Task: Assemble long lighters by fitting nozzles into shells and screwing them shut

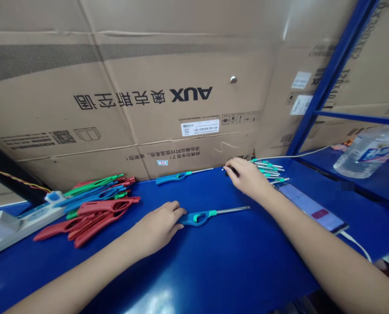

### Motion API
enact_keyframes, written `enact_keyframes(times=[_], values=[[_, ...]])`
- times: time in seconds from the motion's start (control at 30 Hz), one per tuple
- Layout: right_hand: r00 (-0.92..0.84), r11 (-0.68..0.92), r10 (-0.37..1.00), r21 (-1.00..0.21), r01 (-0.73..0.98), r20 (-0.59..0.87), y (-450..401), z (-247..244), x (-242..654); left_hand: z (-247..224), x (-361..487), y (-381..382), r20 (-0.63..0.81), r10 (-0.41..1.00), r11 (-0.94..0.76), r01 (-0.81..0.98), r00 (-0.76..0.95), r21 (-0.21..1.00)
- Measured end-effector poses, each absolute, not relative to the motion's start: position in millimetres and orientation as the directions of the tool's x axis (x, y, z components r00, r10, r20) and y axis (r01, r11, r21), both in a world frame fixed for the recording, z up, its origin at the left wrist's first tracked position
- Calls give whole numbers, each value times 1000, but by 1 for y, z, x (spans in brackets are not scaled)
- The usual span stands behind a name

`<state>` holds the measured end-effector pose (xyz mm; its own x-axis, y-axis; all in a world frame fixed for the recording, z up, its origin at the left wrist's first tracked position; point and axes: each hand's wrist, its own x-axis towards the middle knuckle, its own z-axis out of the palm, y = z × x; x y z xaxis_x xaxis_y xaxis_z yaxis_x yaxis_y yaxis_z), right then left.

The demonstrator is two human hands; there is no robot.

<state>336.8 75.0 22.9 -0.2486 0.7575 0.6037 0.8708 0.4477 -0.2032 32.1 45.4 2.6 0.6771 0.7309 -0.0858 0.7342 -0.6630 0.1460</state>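
My left hand (pixel 163 224) is closed on the handle end of a blue lighter (pixel 201 218), whose metal rod points right over the blue table (pixel 233 261). Near the cardboard, my right hand (pixel 245 174) pinches a small dark object (pixel 227 172), mostly hidden by the fingers. Another blue lighter (pixel 173 178) lies behind, along the cardboard's foot. Several metal rods with green ends (pixel 271 168) lie just right of my right hand. On the left is a pile of red, blue and green handles (pixel 99 209).
A white power strip (pixel 40 218) runs along the left. To the right lie a phone (pixel 312 207) with a white cable and a clear plastic bottle (pixel 367 152). A large cardboard sheet (pixel 142 122) stands behind, beside a blue metal frame (pixel 328 74).
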Motion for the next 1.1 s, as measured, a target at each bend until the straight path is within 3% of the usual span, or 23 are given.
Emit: enact_keyframes(times=[0.2,0.47,1.1], values=[[-154,252,898,-196,948,412,82,17,350,28,9,97,-33,735,-676,735,678,39],[-120,115,992,-95,989,-50,68,5,336,24,-11,160,99,788,-611,792,607,7],[-205,205,978,-14,979,-32,68,-6,319,1,-6,190,218,820,-544,839,529,7]])
